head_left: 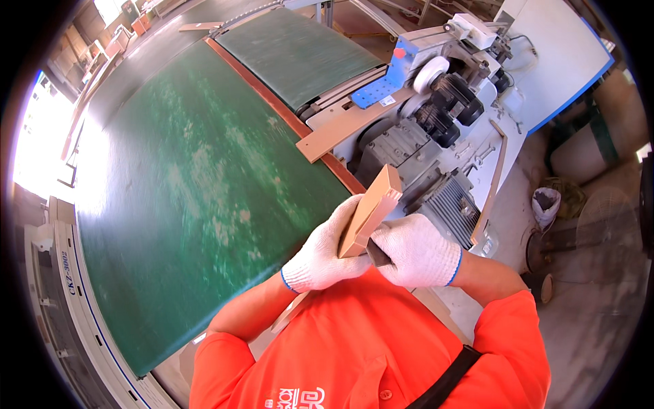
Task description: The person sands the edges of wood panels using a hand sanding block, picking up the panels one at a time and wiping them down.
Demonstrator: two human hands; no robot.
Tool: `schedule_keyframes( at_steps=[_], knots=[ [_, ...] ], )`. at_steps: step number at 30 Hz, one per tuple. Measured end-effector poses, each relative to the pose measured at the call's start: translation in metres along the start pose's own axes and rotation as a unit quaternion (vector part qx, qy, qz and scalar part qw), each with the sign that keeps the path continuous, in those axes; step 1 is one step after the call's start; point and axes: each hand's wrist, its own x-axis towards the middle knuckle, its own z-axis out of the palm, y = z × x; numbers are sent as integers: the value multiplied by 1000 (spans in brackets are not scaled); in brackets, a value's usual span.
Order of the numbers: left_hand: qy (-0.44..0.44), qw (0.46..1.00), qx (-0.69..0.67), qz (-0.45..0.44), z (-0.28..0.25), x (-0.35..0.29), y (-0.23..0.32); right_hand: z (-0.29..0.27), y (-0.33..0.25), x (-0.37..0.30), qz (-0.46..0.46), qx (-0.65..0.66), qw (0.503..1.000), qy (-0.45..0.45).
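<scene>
Both hands are in white knit gloves, close together in front of my orange shirt. My left hand (321,251) is closed round a short, light-brown wooden board (373,211), which tilts up and away from me. My right hand (419,251) grips a small, flat, dark grey piece (377,253) that shows at the fingertips. That piece lies against or right beside the lower edge of the board; I cannot tell whether they touch. Most of it is hidden by the glove, so its kind is unclear.
A wide green conveyor belt (184,184) runs along my left, with a second green belt (300,51) beyond. To the right stands a machine with motors (446,102) and a blue perforated bracket (377,93). A flat wooden strip (340,133) reaches over the belt's edge.
</scene>
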Motion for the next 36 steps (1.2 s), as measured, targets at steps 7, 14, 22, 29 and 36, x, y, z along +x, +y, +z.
schedule_keyframes(
  at_steps=[7, 14, 22, 29, 36],
  knots=[
    [68, 989, 132, -3, 10, -3, 11, -12, -10, 4, 33, -18, 998, -48],
    [159, 959, 235, 26, 11, -10, 2, -9, -12, 11, 37, -22, 998, -37],
    [222, 936, 268, 54, 9, -13, -9, -7, -16, 24, 68, -40, 996, -51],
    [261, 905, 336, 26, -12, -18, 15, -7, -16, 26, 89, 191, 974, 84],
    [175, 858, 470, -113, -27, -12, 21, 38, 11, 55, -86, -6, 965, 246]
  ],
)
